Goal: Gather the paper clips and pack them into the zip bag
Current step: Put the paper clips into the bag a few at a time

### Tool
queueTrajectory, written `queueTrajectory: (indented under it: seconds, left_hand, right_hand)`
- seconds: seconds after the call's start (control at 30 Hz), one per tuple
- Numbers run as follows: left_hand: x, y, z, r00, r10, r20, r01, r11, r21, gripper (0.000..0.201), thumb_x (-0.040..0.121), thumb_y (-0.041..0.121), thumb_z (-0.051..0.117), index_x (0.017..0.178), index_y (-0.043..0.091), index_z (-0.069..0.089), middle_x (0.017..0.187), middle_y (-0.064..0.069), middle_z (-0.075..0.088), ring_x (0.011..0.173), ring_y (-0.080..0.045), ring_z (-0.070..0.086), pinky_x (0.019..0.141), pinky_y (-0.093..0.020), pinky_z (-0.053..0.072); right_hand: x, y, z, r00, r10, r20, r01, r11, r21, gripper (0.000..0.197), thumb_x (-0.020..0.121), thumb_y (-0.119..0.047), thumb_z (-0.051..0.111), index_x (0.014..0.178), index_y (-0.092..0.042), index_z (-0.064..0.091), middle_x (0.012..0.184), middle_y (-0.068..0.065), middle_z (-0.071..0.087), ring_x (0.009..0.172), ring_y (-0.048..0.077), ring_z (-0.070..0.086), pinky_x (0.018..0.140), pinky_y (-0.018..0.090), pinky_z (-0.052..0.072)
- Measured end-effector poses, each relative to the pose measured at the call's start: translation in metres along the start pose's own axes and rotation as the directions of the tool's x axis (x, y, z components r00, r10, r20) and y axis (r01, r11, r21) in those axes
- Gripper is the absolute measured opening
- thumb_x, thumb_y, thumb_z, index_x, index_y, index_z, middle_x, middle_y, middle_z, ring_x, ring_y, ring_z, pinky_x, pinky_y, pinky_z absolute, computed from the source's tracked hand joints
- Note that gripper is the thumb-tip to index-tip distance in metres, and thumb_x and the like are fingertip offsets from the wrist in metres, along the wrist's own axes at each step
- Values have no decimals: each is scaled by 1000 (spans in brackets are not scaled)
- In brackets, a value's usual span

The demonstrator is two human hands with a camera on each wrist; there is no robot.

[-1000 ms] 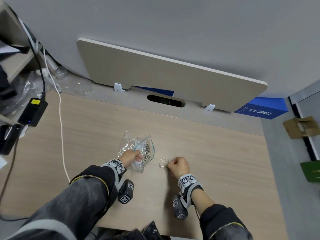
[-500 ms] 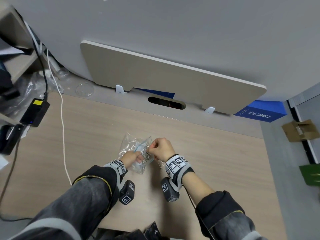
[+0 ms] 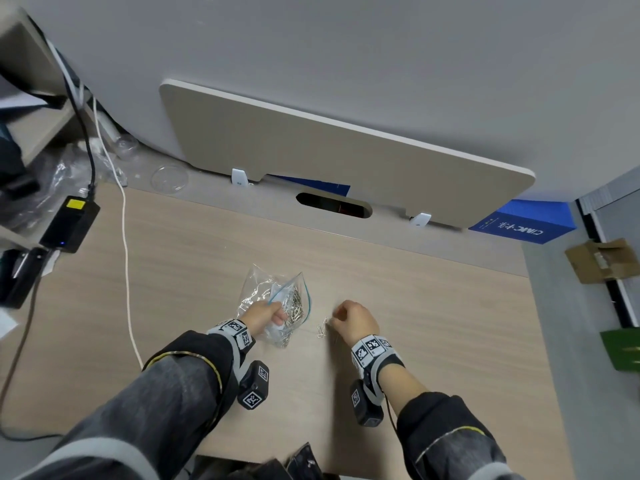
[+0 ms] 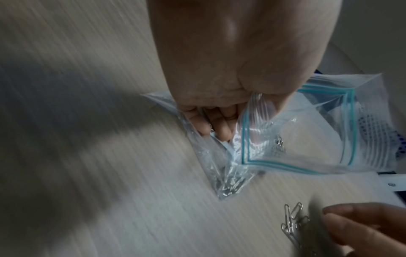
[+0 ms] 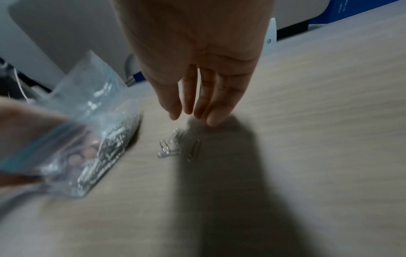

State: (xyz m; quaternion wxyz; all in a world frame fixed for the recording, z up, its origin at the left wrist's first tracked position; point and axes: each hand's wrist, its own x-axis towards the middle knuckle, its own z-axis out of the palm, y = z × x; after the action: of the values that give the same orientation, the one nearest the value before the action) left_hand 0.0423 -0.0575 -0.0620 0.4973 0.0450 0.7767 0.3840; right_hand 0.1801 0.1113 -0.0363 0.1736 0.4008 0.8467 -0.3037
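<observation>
Clips (image 3: pixel 321 331) loose on desk just below right grip (image 3: pixel 356 321) — fingers straight, left grip (image 3: pixel 265 315) pinching bag (image 3: pixel 277 303).

An office: wood-grain desk (image 3: pixel 415 306) with privacy panel (image 3: pixel 329 161) and cable cutout (image 3: pixel 334 206).

Near middle of desk (image 3: pixel 415 306): zip bag (image 3: pixel 277 306), mouth turned right, many paper clips inside. Left hand (image 3: pixel 261 315) at bag's near-left edge. Loose paper clips (image 3: pixel 322 329) on desk just right of bag. Right hand (image 3: pixel 356 320) immediately right of these, apparently not touching. Power adapter (image 3: pixel 69 223) far left.
</observation>
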Motion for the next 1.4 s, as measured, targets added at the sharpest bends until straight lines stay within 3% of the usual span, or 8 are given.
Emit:
queueTrajectory:
  seconds: [0.2, 0.37, 0.6, 0.93, 1.1, 1.2, 1.3, 1.4]
  left_hand:
    - [2, -1, 0, 1000, -4, 0, 4, 1000, -5, 41, 99, 24, 39, 68, 17, 64, 70, 0, 61, 64, -10, 51, 58, -24, 35]
    - [0, 1, 1, 1000, -12, -16, 12, 1000, -15, 40, 99, 22, 39, 67, 16, 63, 68, 0, 59, 61, -9, 49, 56, -23, 33]
    - [-1, 3, 1, 1000, -22, -10, 22, 1000, -11, 40, 99, 22, 39, 67, 16, 62, 69, 0, 59, 60, -9, 47, 53, -23, 32]
    - [-3, 6, 1, 1000, -25, -11, 25, 1000, -1, 40, 99, 22, 38, 68, 15, 62, 69, 1, 58, 60, -8, 45, 52, -22, 31]
    - [-2, 4, 1, 1000, -23, -7, 23, 1000, -4, 41, 100, 22, 38, 68, 16, 62, 69, 1, 59, 61, -8, 47, 54, -22, 32]
    - [-2, 4, 1, 1000, -20, -5, 19, 1000, -7, 41, 100, 22, 38, 68, 16, 62, 70, 1, 59, 61, -9, 47, 54, -23, 32]
    - [-2, 4, 0, 1000, -15, 0, 15, 1000, 5, 41, 99, 23, 37, 68, 16, 62, 70, 2, 59, 63, -9, 47, 56, -23, 33]
    - [0, 3, 0, 1000, -9, 9, 9, 1000, -3, 41, 99, 22, 38, 67, 16, 62, 70, 0, 59, 63, -10, 48, 57, -23, 34]
  right_hand:
    - [-4, -4, 24, 988, 151, -40, -152, 988, -30, 48, 72, -56, 71, 95, -15, 59, 104, 3, 61, 95, 27, 64, 71, 29, 43]
    - [0, -12, 30, 977, 201, -77, -207, 974, -88, 34, 83, -46, 65, 100, -17, 65, 111, 4, 65, 102, 26, 64, 79, 29, 46]
    - [0, -18, 31, 989, 142, -47, -147, 980, -136, 26, 91, -33, 56, 108, -16, 65, 117, 7, 63, 107, 29, 63, 85, 32, 48]
    - [1, -22, 35, 996, 85, 14, -82, 982, -172, 28, 83, -34, 56, 98, -12, 64, 107, 10, 65, 88, 31, 63, 78, 31, 49]
    - [-2, -26, 40, 1000, 18, -7, -20, 961, -275, 30, 91, -25, 45, 113, -5, 54, 116, 12, 59, 101, 32, 64, 80, 34, 48]
    - [-2, -25, 30, 999, 12, 37, -4, 977, -214, 21, 90, -26, 48, 99, -10, 57, 105, 11, 63, 97, 31, 65, 76, 33, 46]
    - [-2, -19, 10, 998, 19, 60, -23, 997, 69, 16, 86, -27, 54, 75, -16, 52, 83, 5, 64, 84, 28, 61, 71, 30, 44]
    - [-2, -24, -10, 1000, -25, -19, 30, 947, 320, 29, 83, -16, 57, 58, -20, 44, 59, -5, 50, 62, 16, 49, 67, 27, 39]
